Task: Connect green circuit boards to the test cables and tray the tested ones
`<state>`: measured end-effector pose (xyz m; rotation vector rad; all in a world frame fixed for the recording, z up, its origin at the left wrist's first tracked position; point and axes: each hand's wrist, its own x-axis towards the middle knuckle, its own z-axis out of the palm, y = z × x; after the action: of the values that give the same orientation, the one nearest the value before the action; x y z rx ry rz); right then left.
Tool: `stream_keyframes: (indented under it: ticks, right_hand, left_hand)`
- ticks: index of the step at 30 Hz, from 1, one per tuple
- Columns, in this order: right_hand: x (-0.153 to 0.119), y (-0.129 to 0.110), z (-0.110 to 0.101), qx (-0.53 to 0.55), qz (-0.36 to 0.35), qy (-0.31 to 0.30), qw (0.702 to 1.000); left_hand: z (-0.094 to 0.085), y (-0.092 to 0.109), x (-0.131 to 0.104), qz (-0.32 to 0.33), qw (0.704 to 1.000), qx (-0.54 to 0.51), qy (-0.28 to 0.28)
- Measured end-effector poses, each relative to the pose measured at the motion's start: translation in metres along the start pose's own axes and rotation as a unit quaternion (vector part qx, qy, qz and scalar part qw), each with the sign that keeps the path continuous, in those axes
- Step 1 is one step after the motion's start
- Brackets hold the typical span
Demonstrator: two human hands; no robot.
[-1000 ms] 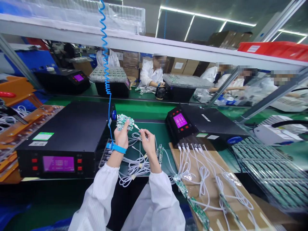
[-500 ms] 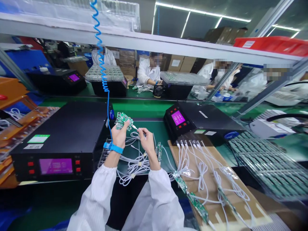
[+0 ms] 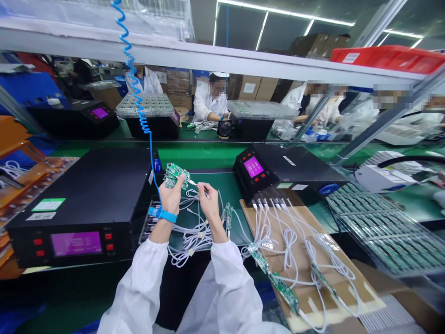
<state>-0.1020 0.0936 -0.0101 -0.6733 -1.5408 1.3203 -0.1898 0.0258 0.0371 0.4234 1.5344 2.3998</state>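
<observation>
My left hand is closed around several green circuit boards, fanned out above its thumb. A blue strap with a coiled blue cord circles the left wrist. My right hand pinches the white plug of a cable, whose tip meets the edge of one board; whether it is fully seated I cannot tell. Below both hands lies a bundle of white cables on the green mat. Just right of my right hand another circuit board lies with a cable attached.
Black test boxes with purple screens stand left and right. White cables run from the right box over a cardboard sheet holding boards. A tray of boards lies far right. A shelf beam crosses above; people sit opposite.
The whole view has shifted slightly, so most things appear a little further left. Both hands keep the same grip on the boards and the cable plug.
</observation>
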Motion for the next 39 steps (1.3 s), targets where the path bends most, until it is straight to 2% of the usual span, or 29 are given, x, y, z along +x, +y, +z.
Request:
stream_keyframes:
  ticks: [5, 11, 23, 28, 34, 39]
  right_hand:
    - [0.001, -0.002, 0.002, 0.012, 0.012, 0.028, 0.999]
    - [-0.002, -0.007, -0.002, 0.005, -0.048, -0.026, 0.999]
    - [-0.007, -0.013, -0.001, -0.008, -0.083, -0.004, 0.997]
    - [-0.005, -0.012, -0.002, 0.001, -0.060, -0.032, 0.998]
    - [-0.001, -0.005, -0.004, 0.064, 0.012, -0.012, 0.998]
    - [0.000, -0.004, -0.002, 0.124, 0.053, 0.006, 0.991]
  left_hand:
    - [-0.001, 0.000, 0.002, -0.003, 1.000, 0.000, 0.004]
    - [-0.002, -0.007, 0.001, -0.007, 1.000, -0.013, 0.003]
    - [-0.006, -0.010, 0.002, -0.012, 1.000, 0.004, -0.001]
    - [-0.006, -0.005, 0.001, -0.008, 1.000, -0.019, -0.022]
    - [-0.001, -0.002, 0.001, 0.007, 0.995, -0.048, -0.082]
    - [-0.002, -0.010, 0.004, 0.003, 0.999, -0.011, -0.053]
